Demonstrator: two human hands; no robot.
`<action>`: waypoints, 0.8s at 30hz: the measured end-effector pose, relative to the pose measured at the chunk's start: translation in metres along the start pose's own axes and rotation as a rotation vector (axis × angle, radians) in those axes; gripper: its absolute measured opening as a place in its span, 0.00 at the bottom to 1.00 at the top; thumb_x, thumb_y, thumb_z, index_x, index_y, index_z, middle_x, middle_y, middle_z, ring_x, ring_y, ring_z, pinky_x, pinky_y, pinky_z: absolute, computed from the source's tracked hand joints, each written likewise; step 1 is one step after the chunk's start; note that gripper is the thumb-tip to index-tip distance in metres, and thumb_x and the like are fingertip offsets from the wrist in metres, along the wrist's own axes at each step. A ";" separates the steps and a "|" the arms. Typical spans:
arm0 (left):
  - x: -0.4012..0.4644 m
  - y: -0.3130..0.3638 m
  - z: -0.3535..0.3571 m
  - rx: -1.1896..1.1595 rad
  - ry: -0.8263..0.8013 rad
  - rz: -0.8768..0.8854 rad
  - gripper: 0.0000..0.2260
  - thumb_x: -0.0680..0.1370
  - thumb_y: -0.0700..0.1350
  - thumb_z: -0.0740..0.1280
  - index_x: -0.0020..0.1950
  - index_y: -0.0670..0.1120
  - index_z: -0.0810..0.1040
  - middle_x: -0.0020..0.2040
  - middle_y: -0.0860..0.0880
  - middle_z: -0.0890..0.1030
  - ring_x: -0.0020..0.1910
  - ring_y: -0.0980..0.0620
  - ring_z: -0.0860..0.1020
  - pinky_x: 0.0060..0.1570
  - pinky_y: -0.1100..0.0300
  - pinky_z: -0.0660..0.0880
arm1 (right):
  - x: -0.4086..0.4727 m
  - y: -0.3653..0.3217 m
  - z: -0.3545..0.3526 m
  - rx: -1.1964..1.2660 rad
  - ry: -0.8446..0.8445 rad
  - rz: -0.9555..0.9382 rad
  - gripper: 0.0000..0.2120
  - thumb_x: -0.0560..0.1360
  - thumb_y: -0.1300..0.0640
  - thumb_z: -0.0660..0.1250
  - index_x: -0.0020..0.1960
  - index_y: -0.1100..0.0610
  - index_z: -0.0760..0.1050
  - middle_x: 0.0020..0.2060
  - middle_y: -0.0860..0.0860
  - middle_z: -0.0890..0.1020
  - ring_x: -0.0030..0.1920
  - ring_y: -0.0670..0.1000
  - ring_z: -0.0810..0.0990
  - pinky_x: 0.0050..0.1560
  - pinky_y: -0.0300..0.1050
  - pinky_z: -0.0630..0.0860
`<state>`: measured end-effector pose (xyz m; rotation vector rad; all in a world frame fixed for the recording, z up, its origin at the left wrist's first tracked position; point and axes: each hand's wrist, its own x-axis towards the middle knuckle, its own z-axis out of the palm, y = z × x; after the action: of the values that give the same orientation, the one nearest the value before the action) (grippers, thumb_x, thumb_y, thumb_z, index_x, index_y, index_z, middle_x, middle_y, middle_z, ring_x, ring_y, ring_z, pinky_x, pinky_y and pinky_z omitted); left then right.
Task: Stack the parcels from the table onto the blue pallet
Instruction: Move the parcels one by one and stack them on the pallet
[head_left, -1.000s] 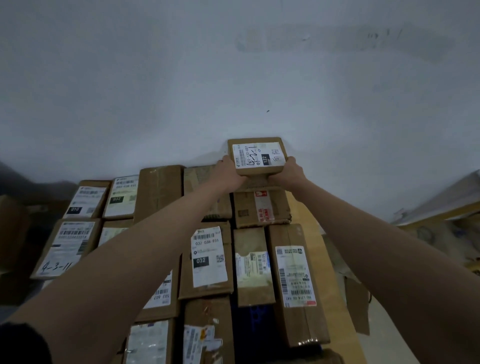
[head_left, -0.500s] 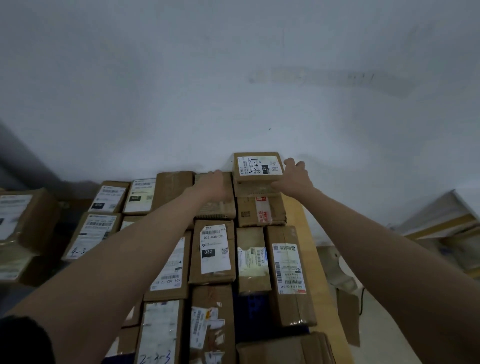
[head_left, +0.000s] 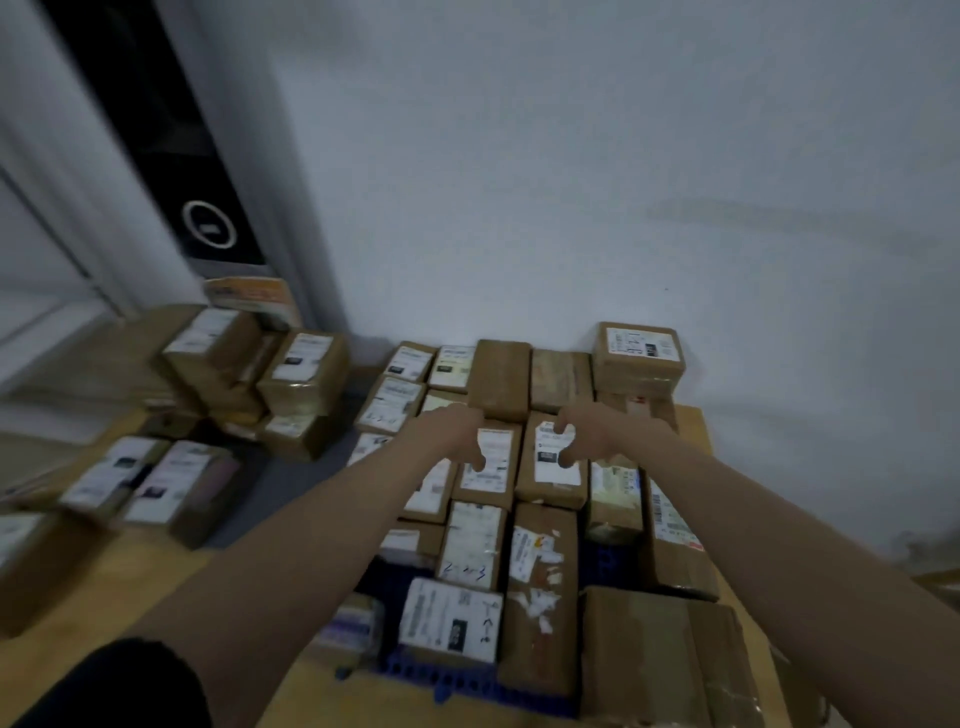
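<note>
A small brown parcel (head_left: 638, 353) with a white label lies on top of the stack at the far right corner, against the wall. Several labelled cardboard parcels cover the blue pallet (head_left: 462, 680), whose edge shows at the front. My left hand (head_left: 457, 434) and my right hand (head_left: 592, 434) hover empty over the middle of the stack, fingers curled and apart. More parcels (head_left: 260, 364) are piled on the wooden table (head_left: 62, 660) at the left.
A white wall runs behind the stack. A dark door panel (head_left: 171, 156) with a round mark stands at the far left. Grey floor (head_left: 291, 483) shows between the table and the pallet. A large plain box (head_left: 660, 654) sits at the front right.
Both hands let go of the small labelled parcel at the far right corner and drew back toward me. The view swung left, bringing the table's parcels into sight.
</note>
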<state>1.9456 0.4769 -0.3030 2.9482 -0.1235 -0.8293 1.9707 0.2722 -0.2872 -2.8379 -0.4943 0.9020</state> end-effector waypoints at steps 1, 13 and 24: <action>-0.013 -0.013 0.006 -0.006 -0.012 -0.019 0.29 0.77 0.54 0.70 0.74 0.45 0.65 0.70 0.45 0.71 0.65 0.44 0.73 0.59 0.50 0.74 | -0.004 -0.011 0.004 0.022 -0.022 -0.011 0.29 0.78 0.52 0.68 0.75 0.56 0.64 0.70 0.54 0.69 0.59 0.55 0.77 0.50 0.45 0.76; -0.131 -0.149 0.048 -0.026 -0.032 -0.190 0.15 0.77 0.56 0.68 0.52 0.44 0.76 0.41 0.43 0.74 0.41 0.46 0.76 0.42 0.54 0.70 | -0.016 -0.146 0.030 0.028 -0.047 -0.141 0.21 0.77 0.51 0.68 0.68 0.53 0.68 0.63 0.56 0.75 0.49 0.56 0.79 0.47 0.50 0.78; -0.151 -0.266 0.083 0.052 -0.022 -0.186 0.16 0.74 0.63 0.65 0.45 0.51 0.75 0.50 0.50 0.79 0.56 0.45 0.76 0.66 0.42 0.65 | 0.000 -0.278 0.066 0.085 -0.085 -0.128 0.25 0.77 0.52 0.68 0.71 0.53 0.66 0.43 0.52 0.76 0.38 0.53 0.74 0.38 0.45 0.73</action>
<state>1.7884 0.7521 -0.3212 3.0345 0.1321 -0.8938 1.8574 0.5341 -0.2818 -2.6667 -0.6244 0.9974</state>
